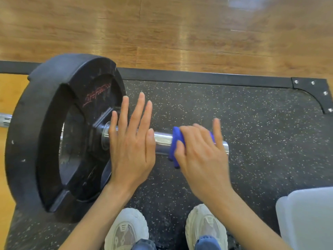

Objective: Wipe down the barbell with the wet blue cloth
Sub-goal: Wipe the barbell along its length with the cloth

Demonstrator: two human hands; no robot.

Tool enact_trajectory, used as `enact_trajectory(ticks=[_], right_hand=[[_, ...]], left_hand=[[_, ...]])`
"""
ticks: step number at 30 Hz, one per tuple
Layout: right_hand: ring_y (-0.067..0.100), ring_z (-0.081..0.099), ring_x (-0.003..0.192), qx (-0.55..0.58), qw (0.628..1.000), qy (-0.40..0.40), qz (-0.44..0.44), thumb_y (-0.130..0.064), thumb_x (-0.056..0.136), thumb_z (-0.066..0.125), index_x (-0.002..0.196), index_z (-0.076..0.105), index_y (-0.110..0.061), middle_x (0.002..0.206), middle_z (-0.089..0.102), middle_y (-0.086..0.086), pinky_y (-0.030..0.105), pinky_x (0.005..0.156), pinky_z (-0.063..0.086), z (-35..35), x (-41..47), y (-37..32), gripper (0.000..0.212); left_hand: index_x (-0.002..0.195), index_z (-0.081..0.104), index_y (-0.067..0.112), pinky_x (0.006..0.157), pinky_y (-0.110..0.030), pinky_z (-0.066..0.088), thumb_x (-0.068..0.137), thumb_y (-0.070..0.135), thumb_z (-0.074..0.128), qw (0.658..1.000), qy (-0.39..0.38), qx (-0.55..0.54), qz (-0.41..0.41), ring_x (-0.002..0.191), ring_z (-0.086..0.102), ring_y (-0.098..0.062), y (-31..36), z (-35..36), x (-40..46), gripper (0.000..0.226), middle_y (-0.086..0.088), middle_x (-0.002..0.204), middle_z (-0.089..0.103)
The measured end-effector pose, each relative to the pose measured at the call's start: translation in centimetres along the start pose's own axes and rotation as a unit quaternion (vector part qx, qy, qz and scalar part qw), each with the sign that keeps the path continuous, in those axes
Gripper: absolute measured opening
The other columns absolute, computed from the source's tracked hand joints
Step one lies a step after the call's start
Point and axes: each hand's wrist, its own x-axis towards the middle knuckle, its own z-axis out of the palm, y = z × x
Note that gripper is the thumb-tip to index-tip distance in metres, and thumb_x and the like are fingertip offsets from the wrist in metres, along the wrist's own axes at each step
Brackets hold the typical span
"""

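The barbell's chrome sleeve (163,142) sticks out to the right of a large black weight plate (54,134). My left hand (132,141) lies flat on the sleeve beside the plate, fingers straight and spread. My right hand (200,152) holds the blue cloth (175,141) wrapped over the sleeve near its free end, thumb on the near side, index finger pointing up. Most of the cloth is hidden under that hand. A short bit of the bar's shaft (5,120) shows left of the plate.
The barbell rests on a black speckled rubber mat (261,138) with a black metal frame (207,77) along its far edge. Wooden floor (162,33) lies beyond. A translucent plastic container (308,219) stands at the lower right. My two pale shoes (126,230) are at the bottom.
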Motion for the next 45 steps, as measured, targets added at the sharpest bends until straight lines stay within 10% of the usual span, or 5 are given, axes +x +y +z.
enact_trajectory(ticks=[3,15,45], right_hand=[[0.031,0.054,0.131,0.027,0.998,0.029,0.039,-0.021,0.1,0.035,0.12,0.063,-0.011,0.117,0.065,0.002,0.052,0.125,0.009,-0.2,-1.6,0.9,0.036],[0.027,0.062,0.097,0.022,0.997,0.066,0.017,-0.024,0.103,0.041,0.111,0.067,-0.009,0.101,0.067,0.004,0.047,0.121,0.027,1.6,0.2,-0.9,0.031],[0.026,0.058,0.093,-0.044,0.991,0.126,-0.027,-0.031,0.109,0.032,0.116,0.066,-0.007,0.101,0.067,0.005,0.047,0.12,0.026,2.6,4.5,3.0,0.042]], left_hand=[[0.153,0.043,0.01,0.127,-0.041,0.0,0.107,0.025,0.025,1.0,-0.009,-0.001,0.019,0.156,0.013,-0.028,0.8,0.7,-0.9,0.052,-0.002,0.165,0.03],[0.136,0.064,0.019,0.123,-0.038,0.01,0.106,0.026,0.03,0.999,0.022,0.02,0.01,0.152,0.027,-0.028,1.3,1.6,-0.5,0.045,0.002,0.155,0.047],[0.123,0.072,0.018,0.117,-0.043,0.025,0.107,0.026,0.032,0.999,0.047,0.027,0.002,0.147,0.036,-0.027,1.1,3.1,4.8,0.044,-0.001,0.146,0.057]])
